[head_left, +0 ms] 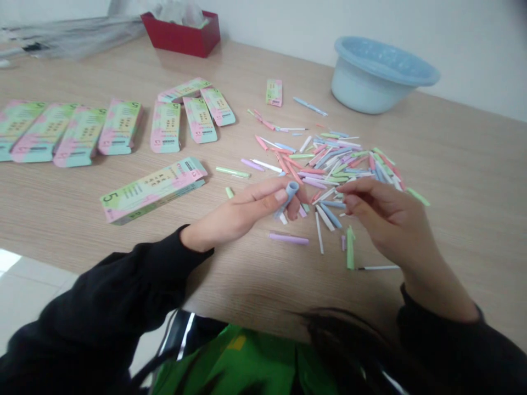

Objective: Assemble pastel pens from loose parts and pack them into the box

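Note:
My left hand grips a light-blue pen barrel between thumb and fingers, its open round end facing up toward me. To the right, my right hand is pinched at thumb and fingertips over the pile; whatever small piece may be in the pinch is too small to make out. Beneath and beyond both hands spreads a pile of pen parts in pink, green, purple, blue and white. Closer to me lie a purple barrel, a green pen part and a thin white refill with a dark tip.
Several pastel boxes line the table's left side, and one longer box lies nearer my left forearm. A small box stands behind the pile. At the back are a red container and a blue basin.

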